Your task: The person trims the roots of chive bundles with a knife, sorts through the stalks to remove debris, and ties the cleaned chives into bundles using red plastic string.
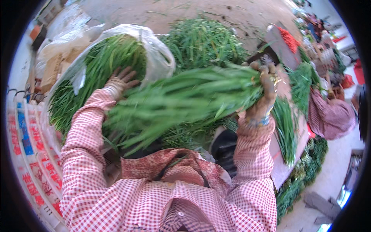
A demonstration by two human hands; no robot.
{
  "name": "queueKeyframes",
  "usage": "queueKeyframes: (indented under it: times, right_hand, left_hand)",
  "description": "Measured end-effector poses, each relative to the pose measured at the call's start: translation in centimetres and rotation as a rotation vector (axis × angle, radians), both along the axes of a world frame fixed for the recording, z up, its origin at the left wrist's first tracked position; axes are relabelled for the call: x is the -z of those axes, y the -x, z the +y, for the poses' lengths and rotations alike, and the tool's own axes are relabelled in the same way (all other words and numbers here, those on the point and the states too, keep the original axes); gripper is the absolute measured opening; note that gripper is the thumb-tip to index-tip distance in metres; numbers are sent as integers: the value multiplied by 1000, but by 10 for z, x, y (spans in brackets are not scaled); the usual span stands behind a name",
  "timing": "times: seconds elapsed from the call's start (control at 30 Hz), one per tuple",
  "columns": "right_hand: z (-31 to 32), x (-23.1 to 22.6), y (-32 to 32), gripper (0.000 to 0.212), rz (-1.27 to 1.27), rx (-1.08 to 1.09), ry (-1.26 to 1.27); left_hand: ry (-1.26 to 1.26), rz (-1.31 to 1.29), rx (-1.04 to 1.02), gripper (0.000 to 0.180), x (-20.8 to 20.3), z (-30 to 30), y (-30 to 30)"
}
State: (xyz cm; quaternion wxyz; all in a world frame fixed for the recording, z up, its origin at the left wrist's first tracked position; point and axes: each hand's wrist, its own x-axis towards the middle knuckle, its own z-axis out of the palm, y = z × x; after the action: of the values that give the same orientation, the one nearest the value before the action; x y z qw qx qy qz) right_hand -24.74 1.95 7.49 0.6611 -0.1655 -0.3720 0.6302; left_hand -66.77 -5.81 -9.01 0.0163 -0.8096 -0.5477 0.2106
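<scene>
My right hand [265, 87] is closed round the stem end of a long bunch of garlic chives [189, 94] and holds it up crosswise in front of me. The leaves fan out to the left and are blurred. My left hand [123, 80], its fingers spread, lies against the loose chives [112, 56] in a clear plastic bag [160, 54]. The leaf tips of the held bunch reach close to my left wrist. Whether the left palm presses on the chives is hidden.
A heap of chives [205, 42] lies on the floor ahead. At right, more chives [286, 131] rest on a board [276, 170], with a row of greens [305, 174] beyond. A person in a checked sleeve [332, 116] sits there. A white-and-red crate [36, 154] stands at left.
</scene>
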Motion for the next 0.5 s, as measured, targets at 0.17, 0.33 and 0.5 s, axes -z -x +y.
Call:
queueKeyframes:
  times: [0.17,0.33,0.5]
  right_hand:
    - [51,-7,-93,34,-255,375,-105]
    - [42,-23,-88,34,-427,465,-341]
    - [-43,-31,-17,22,-773,330,-874]
  left_hand:
    - [-129,-440,-224,42,-102,15,-71]
    - [16,-1227,26,20,-177,-26,-198]
    - [1629,-2720,-379,88,-106,-53,-293]
